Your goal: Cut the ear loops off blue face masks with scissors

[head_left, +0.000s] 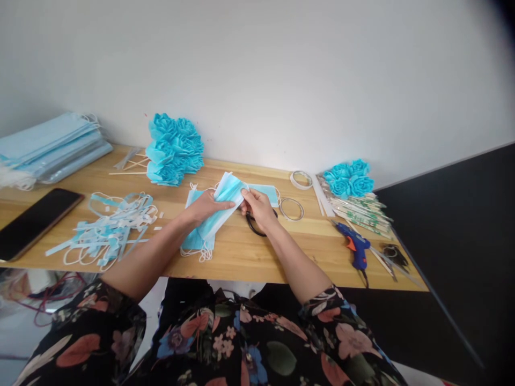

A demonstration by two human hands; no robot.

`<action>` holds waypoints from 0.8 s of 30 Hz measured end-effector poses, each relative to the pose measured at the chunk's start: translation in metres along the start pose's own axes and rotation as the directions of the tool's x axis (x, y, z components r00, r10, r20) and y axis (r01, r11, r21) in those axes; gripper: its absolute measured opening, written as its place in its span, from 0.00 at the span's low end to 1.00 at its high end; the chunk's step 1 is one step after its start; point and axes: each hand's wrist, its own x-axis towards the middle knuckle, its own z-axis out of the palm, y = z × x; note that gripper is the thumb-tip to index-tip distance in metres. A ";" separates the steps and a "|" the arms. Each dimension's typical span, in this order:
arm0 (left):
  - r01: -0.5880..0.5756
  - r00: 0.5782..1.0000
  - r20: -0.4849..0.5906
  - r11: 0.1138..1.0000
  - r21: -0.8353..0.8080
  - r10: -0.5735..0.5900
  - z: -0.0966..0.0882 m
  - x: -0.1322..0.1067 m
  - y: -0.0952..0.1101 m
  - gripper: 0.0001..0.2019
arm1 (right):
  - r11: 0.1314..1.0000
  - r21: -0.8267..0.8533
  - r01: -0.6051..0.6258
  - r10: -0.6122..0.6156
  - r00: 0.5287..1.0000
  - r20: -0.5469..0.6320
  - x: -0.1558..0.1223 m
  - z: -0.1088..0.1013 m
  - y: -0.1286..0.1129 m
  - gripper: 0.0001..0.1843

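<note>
Left hand [206,208], right hand [259,209]: both gripping 1 mask [232,187] | 2 tape rings [301,187] | 1 phone [39,221]

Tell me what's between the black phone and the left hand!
In the head view, a pile of blue and white scraps lies between the phone and the left hand.

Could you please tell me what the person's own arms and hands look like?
The left hand and right hand are ungloved, with no watch or bracelet in sight. The left sleeve and right sleeve are black with a floral print, mainly orange-red, pink and blue, and leave the forearms bare.
</note>
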 end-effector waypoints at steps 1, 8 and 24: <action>0.013 1.000 -0.014 1.000 -0.001 -0.013 -0.001 0.000 0.000 0.19 | 0.999 -0.049 0.015 -0.015 1.000 -0.003 0.001 -0.003 -0.003 0.27; 0.097 0.970 -0.207 0.983 -0.157 -0.129 -0.010 0.006 -0.001 0.22 | 0.353 -0.925 0.140 -0.092 0.989 0.114 -0.023 -0.042 -0.051 0.10; 0.084 0.983 -0.135 0.958 -0.273 -0.124 -0.022 0.014 -0.008 0.20 | 0.865 -0.501 -0.034 0.091 0.992 0.090 -0.052 -0.083 -0.047 0.33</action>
